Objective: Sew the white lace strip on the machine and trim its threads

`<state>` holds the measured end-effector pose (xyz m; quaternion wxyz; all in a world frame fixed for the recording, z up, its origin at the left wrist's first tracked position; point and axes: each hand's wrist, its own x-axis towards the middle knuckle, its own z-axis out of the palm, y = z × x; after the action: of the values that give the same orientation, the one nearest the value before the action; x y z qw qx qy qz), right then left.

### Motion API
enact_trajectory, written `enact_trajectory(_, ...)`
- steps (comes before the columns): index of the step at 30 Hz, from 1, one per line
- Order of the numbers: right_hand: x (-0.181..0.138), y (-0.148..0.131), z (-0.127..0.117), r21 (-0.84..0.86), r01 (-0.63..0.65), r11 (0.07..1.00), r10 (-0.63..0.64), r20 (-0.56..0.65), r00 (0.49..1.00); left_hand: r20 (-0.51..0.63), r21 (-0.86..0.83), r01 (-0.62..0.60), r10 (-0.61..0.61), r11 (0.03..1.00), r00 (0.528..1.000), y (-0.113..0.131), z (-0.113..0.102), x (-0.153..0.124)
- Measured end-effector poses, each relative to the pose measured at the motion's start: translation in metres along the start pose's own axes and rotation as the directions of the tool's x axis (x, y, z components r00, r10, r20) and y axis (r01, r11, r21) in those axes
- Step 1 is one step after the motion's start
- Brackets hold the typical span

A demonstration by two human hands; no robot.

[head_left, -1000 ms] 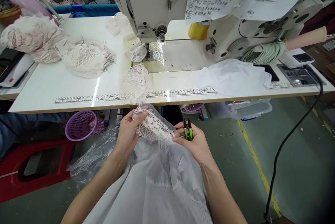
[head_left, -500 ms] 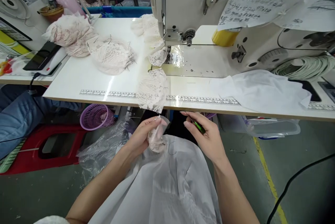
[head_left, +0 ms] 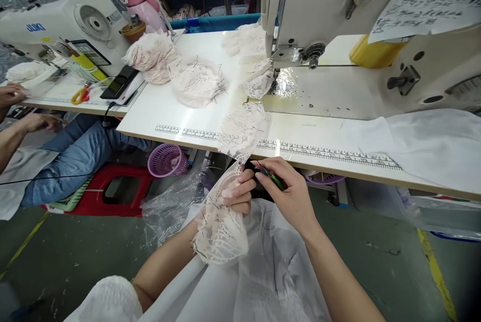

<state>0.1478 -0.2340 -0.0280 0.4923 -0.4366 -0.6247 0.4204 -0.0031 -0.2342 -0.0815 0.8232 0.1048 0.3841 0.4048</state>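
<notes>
My left hand [head_left: 243,192] is closed on a strip of cream lace [head_left: 222,236], its fingers wrapped over the fabric. Part of the lace droops below the hand over my lap, with dark thread ends along its edge. Above, the strip runs over the table edge and up toward the sewing machine [head_left: 300,6]. In my right hand [head_left: 291,191] are small green-and-black thread snips [head_left: 277,180], held between thumb and fingers. Their tip points left, close to the lace by my left fingers; I cannot tell whether it touches. White cloth [head_left: 278,282] covers my lap.
On the table [head_left: 143,116] lie a round lace piece [head_left: 197,81], bunched lace [head_left: 152,56] and white fabric [head_left: 424,144]. A phone [head_left: 119,82] is at left. Purple basket [head_left: 167,161] and red stool [head_left: 128,196] stand below. Another person's hand [head_left: 41,122] shows far left.
My left hand has turned over, bringing more lace into view, spread below it. My right hand stays nearby with the snips. The view has swung left, revealing the neighbouring machine and person.
</notes>
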Motion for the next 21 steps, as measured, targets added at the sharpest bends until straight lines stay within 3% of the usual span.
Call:
enact_trajectory(5,-0.003,0.002,-0.006,-0.034,-0.047,0.998,0.047,0.024,0.999,0.024,-0.011,0.03,-0.03,0.999,0.999,0.003,-0.002,0.0)
enact_trajectory(12,-0.003,0.008,-0.01,-0.171,-0.141,0.975,0.171,0.176,0.969,0.149,-0.084,0.077,-0.064,0.993,0.987,0.013,0.005,-0.015)
enact_trajectory(17,0.003,0.01,-0.003,-0.115,-0.231,0.966,0.254,0.276,0.927,0.221,-0.19,0.044,0.0,0.981,0.975,0.013,0.005,-0.021)
enact_trajectory(21,0.008,0.012,0.002,-0.094,-0.239,0.966,0.256,0.279,0.925,0.244,-0.204,0.04,0.012,0.978,0.97,0.01,0.004,-0.02)
